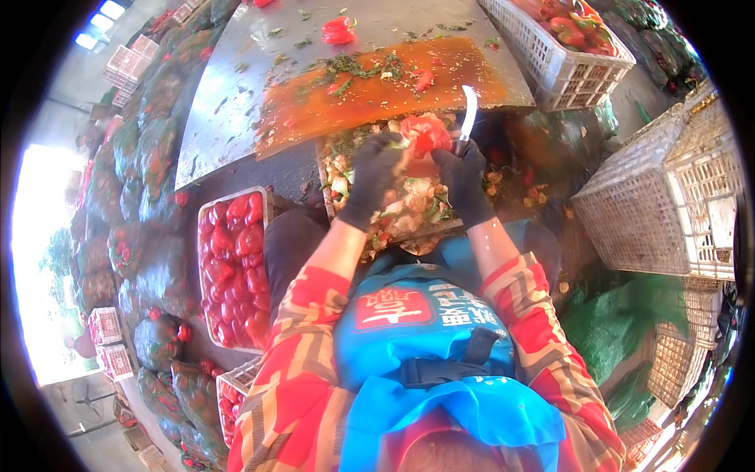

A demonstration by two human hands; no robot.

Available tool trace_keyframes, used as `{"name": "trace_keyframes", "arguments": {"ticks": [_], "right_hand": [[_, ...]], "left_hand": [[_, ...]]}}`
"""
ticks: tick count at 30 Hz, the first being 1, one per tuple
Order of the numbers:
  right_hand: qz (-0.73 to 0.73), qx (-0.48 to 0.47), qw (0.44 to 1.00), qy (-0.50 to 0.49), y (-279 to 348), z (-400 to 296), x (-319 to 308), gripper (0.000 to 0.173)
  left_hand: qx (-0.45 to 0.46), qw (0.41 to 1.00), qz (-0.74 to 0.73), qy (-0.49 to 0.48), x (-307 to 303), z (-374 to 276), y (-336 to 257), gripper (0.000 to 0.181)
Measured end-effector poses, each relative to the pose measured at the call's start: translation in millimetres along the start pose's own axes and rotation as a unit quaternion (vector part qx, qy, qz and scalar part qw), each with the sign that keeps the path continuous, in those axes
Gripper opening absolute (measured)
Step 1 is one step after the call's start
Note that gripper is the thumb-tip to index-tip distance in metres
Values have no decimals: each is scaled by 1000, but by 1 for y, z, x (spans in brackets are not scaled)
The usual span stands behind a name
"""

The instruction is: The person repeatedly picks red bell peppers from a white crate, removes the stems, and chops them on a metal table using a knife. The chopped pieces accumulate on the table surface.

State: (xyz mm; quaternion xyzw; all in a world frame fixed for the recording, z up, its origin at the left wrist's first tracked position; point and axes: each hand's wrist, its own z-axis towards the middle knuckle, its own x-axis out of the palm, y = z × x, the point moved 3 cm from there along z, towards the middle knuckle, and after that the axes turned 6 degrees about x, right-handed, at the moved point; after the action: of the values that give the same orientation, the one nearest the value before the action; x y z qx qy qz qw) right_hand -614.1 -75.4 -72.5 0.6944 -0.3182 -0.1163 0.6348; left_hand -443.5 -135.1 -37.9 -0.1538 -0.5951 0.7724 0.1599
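Both of my hands wear black gloves and meet over a crate of pepper scraps. Between them is a red bell pepper, which looks cut or torn open. My left hand is at its left side, with a pale green bit near the fingertips; motion blurs the fingers. My right hand grips a knife with a curved blade, its tip pointing up and away from me. The right thumb lies against the pepper. Pale cores, seeds and green stems fill the crate below.
A metal table with an orange sheet carries scraps and a whole red pepper. Left stands a crate of red peppers. At right are a white pepper crate, stacked crates and green netting. Filled mesh sacks line the left.
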Motion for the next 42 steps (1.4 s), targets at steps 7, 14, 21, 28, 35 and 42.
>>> {"name": "trace_keyframes", "arguments": {"ticks": [7, 14, 21, 28, 35, 42], "right_hand": [[185, 55, 973, 128, 7, 8, 10, 17], [94, 77, 986, 110, 19, 2, 12, 25], [114, 121, 974, 152, 3, 10, 6, 22], [7, 95, 986, 139, -15, 24, 9, 29], [-52, 55, 975, 210, -25, 14, 17, 30], [-16, 107, 978, 176, -50, 43, 0, 26]], "left_hand": [[-2, 990, 36, 135, -33, 19, -1, 54], [9, 994, -112, 13, -8, 41, -11, 59], [175, 717, 671, -68, -75, 103, 108, 54], [32, 938, 302, -168, -130, 60, 33, 52], [-14, 853, 382, -356, -316, -195, -87, 54], [-46, 573, 706, -414, -406, -391, -37, 61]]}}
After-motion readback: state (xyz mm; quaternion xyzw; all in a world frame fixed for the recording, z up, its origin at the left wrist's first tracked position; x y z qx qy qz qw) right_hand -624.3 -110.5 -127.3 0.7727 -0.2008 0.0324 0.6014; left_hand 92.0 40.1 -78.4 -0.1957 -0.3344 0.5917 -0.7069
